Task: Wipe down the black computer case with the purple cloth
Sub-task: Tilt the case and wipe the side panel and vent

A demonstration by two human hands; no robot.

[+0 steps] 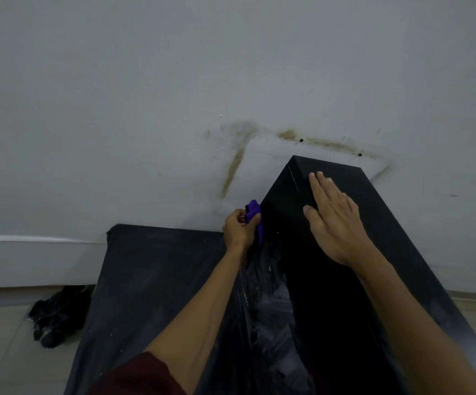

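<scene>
The left hand (238, 230) grips a bunched purple cloth (255, 215), pressing it against the left side of the black computer case (379, 223) near its far top edge. The right hand (333, 220) lies flat, fingers straight, on the case's top, steadying it. Dust streaks show lower on that left side, so long overlapping strokes towards the near end, with firm bracing from above, would probably serve best. A dusty black panel (157, 280) lies just left; a dark rag bundle (57, 317) sits farther left by the stained wall (174, 81).
</scene>
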